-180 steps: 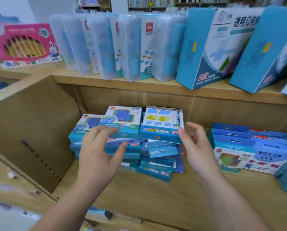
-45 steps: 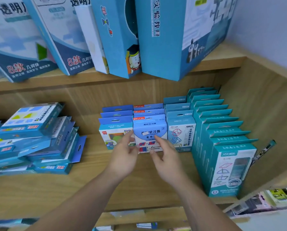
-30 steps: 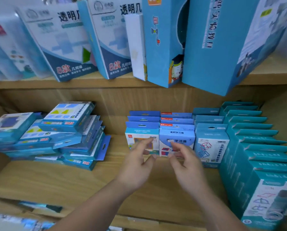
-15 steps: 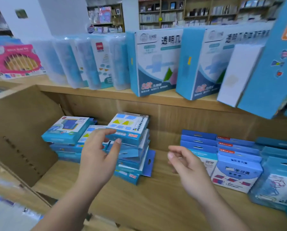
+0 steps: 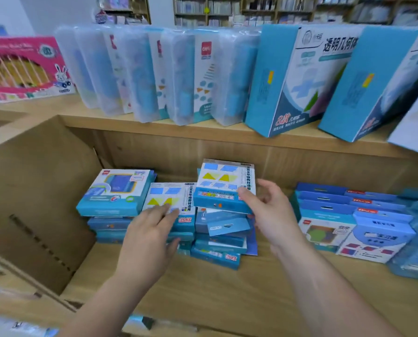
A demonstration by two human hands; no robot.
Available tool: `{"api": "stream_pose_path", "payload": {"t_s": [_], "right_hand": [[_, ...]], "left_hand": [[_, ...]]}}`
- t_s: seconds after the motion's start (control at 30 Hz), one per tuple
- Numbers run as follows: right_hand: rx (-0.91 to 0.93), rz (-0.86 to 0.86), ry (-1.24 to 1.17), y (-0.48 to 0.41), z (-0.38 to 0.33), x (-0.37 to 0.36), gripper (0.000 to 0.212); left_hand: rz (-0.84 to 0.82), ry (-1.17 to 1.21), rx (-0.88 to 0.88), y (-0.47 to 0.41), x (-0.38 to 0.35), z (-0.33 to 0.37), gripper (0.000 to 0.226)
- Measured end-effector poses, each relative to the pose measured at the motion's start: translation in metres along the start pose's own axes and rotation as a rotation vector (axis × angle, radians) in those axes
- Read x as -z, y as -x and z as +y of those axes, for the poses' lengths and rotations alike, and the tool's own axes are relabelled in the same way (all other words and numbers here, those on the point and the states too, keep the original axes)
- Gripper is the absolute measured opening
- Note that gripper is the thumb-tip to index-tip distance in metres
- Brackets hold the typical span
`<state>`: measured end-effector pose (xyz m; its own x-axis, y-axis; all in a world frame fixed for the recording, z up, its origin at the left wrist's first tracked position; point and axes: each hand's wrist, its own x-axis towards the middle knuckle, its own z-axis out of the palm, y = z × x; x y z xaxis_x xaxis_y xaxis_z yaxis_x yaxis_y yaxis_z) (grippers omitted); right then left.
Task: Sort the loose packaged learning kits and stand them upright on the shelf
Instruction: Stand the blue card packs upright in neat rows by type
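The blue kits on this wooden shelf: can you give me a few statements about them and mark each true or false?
1. The right hand grips the top kit of the flat pile. True.
2. The left hand holds a kit in the air. False: its fingers rest on a neighbouring flat kit.
3. The kits on the right stand upright in rows. True.
4. The upper shelf is bare. False: it holds clear cases and big blue boxes.

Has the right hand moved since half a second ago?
Yes. The right hand went left, away from the upright row to the loose pile, and now grips the top kit.
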<state>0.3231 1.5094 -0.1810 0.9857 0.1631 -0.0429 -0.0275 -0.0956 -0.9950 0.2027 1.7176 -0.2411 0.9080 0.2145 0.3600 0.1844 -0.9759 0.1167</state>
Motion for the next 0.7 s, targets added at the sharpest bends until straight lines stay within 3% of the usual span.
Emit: {"api": "stream_pose_path", "payload": {"t_s": [0.33, 0.43, 0.7], "right_hand": [[-0.042, 0.167, -0.231, 0.025, 0.003, 0.035, 0.025], [-0.059, 0.234, -0.259, 0.051, 0.019, 0.059, 0.025], [-0.130, 0.370, -0.347, 0.101, 0.087, 0.098, 0.033]], "left_hand": [[0.174, 0.067, -0.173, -0.001, -0.010, -0.023, 0.055], [0.274, 0.040, -0.249, 0.004, -0.017, -0.031, 0.039], [0.373, 0.104, -0.279, 0.017, -0.017, -0.034, 0.042]]}}
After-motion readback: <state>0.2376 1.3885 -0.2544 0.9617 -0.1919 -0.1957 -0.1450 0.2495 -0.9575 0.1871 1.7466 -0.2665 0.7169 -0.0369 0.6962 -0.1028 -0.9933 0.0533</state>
